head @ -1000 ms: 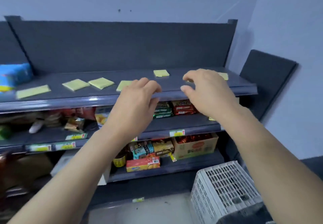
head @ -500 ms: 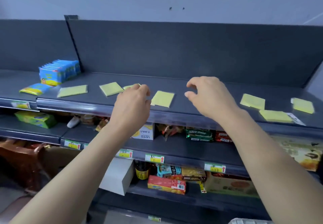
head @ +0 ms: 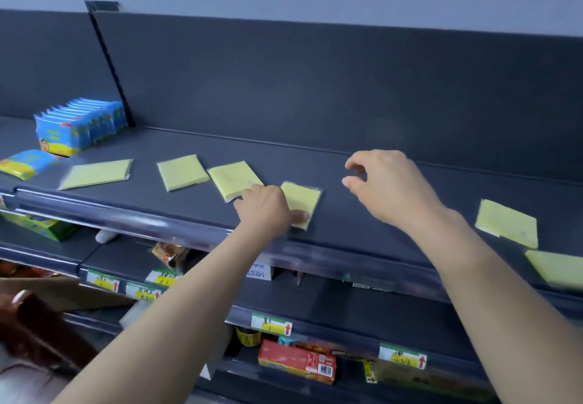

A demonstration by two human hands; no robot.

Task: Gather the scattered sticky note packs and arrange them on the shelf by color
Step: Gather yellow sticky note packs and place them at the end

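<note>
6 yellow packs (head: 96,174) lie scattered along the top shelf (head: 340,217). the left hand (head: 268,211) rests by the shelf's front edge, thumb pressing on pack 4 (head: 303,197), fingertips at the near corner of pack 3 (head: 232,178); whether it grips either i cannot tell. the right hand (head: 391,189) hovers over mid shelf, loosely curled, thumb and forefinger apart, holding nothing. blue packets (head: 79,126) stand at the left end.
</note>
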